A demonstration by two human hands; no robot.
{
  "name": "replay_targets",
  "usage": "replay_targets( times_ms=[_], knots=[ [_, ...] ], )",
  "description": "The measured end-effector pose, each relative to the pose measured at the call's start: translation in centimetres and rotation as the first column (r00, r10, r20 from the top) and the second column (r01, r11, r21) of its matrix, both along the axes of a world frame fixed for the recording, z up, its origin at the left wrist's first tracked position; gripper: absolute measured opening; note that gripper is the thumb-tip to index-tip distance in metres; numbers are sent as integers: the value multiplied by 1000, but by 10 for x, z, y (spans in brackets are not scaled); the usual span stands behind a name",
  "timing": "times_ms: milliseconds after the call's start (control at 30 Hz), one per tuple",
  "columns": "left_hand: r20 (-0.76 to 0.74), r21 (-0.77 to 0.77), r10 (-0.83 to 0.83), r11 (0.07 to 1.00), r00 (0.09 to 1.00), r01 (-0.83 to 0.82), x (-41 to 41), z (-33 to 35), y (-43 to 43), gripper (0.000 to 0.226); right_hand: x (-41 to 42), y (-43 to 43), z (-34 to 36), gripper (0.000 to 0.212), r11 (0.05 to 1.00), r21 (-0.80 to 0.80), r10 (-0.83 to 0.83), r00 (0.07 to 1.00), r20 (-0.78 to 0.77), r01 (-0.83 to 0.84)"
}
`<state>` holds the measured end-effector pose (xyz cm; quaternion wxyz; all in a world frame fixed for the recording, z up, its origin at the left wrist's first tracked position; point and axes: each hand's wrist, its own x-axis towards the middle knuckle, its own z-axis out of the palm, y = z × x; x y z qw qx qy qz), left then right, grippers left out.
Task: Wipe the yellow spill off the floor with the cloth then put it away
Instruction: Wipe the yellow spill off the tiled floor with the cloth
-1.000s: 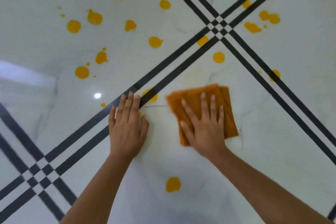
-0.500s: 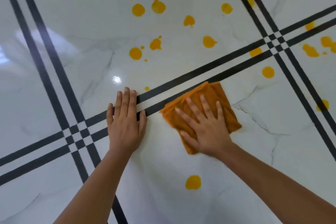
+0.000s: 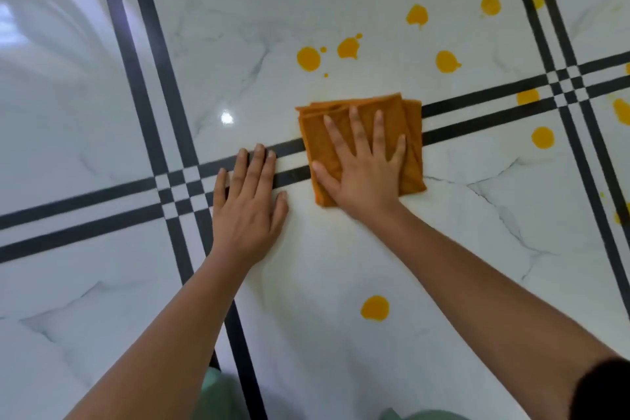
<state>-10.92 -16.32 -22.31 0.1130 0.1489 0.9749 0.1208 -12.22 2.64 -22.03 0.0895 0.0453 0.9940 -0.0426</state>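
A folded orange cloth (image 3: 414, 154) lies flat on the white marble floor (image 3: 341, 249), across two black stripes. My right hand (image 3: 364, 177) presses down on it with fingers spread. My left hand (image 3: 247, 211) rests flat on the floor just left of the cloth, fingertips on the stripes, holding nothing. Several yellow spill drops dot the floor beyond the cloth, the nearest (image 3: 308, 59) just above it. One drop (image 3: 375, 308) sits between my forearms and another (image 3: 542, 137) to the right. A faint yellowish smear surrounds the cloth.
Pairs of black stripes (image 3: 494, 106) cross the glossy tiles, with crossings at left (image 3: 179, 186) and upper right (image 3: 567, 82). Green fabric of my clothing (image 3: 218, 395) shows at the bottom edge. Further yellow drops lie at the far right edge (image 3: 622, 111).
My right hand slid the cloth forward onto the black stripes, over the drop that lay by my left fingertips. My left hand stayed planted. The view turned relative to the floor.
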Motion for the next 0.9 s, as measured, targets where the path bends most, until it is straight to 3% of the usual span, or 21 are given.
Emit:
replay_targets(
  times_ms=[67, 200, 267, 367, 400, 500, 567, 633, 733, 767, 800, 900],
  knots=[
    [12, 14, -36, 999, 999, 35, 9, 2, 2, 62, 41, -8, -1, 69, 996, -5, 91, 996, -13, -91],
    [51, 66, -66, 996, 997, 62, 38, 6, 7, 60, 178, 31, 8, 70, 943, -36, 332, 938, 100, -330],
    [41, 69, -105, 992, 994, 102, 49, 4, 10, 60, 155, 49, -1, 70, 959, 22, 281, 958, 50, -282],
    [47, 77, -126, 990, 991, 122, 55, 1, 18, 60, 79, 35, 0, 73, 998, 23, -51, 997, 61, 50],
    [55, 80, -117, 990, 992, 112, 56, 1, 20, 61, 75, 27, 2, 75, 998, 23, -66, 996, 64, 65],
    [73, 72, -100, 993, 992, 95, 61, 4, 24, 60, 146, 33, 2, 75, 968, 4, 251, 963, 100, -253],
    [72, 56, -102, 994, 992, 98, 62, 5, 25, 60, 190, 64, 8, 72, 934, -29, 358, 925, 131, -357],
    [54, 48, -107, 993, 993, 105, 56, 3, 27, 61, 172, 87, 2, 70, 967, 8, 252, 965, 75, -253],
    [47, 33, -88, 996, 995, 87, 43, 1, 32, 61, 86, 68, 1, 74, 992, 50, -119, 991, 54, 116],
    [53, 30, -81, 996, 995, 79, 39, 2, 34, 62, 72, 57, 3, 75, 987, 45, -159, 985, 67, 157],
    [58, 29, -73, 997, 996, 71, 37, 3, 34, 62, 71, 47, 3, 75, 993, 38, -114, 992, 63, 111],
    [64, 13, -50, 999, 997, 50, 34, 5, 32, 62, 134, 51, 5, 70, 964, -5, 266, 958, 103, -267]
  ],
)
